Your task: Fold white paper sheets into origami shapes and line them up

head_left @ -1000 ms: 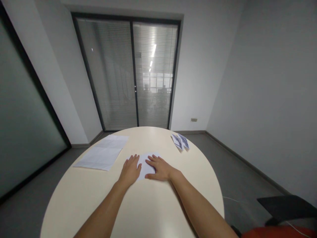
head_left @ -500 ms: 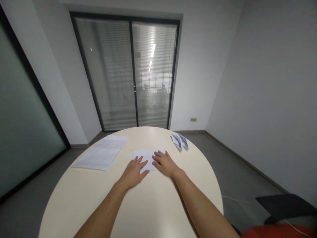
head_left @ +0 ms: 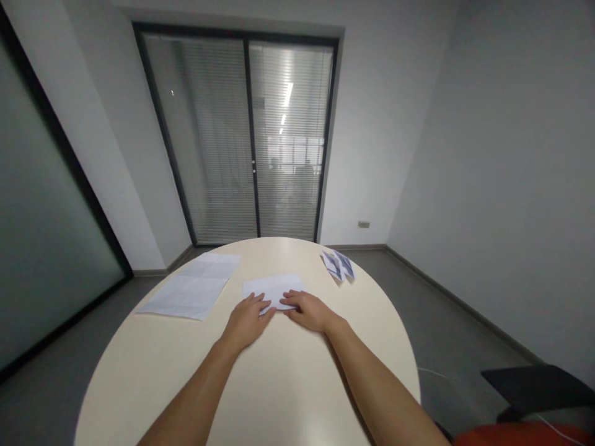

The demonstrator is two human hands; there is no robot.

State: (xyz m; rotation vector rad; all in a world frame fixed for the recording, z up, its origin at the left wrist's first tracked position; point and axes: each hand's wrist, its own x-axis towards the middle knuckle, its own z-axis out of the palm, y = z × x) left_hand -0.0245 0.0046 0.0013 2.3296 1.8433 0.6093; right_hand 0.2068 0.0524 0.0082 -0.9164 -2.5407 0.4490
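A small white sheet of paper (head_left: 274, 287) lies near the middle of the round table (head_left: 279, 384). At its near left corner my left hand (head_left: 248, 319) has its fingers over the paper and its thumb along the near edge, closed on it. My right hand (head_left: 309, 310) holds the near right part the same way, fingers bent on top and thumb at the edge. Both hands cover the paper's near corners, and the undersides of the thumbs are hidden.
A larger creased white sheet (head_left: 193, 286) lies on the table's left side. At the far right are folded papers with dark printing (head_left: 338, 265). A chair with a red seat (head_left: 515, 433) stands at the lower right. Behind the table is a glass door with blinds (head_left: 288, 142).
Both hands have gone from spread flat on the paper to closed at its near edge. The thumbs have moved in, and the paper has shifted slightly to the left.
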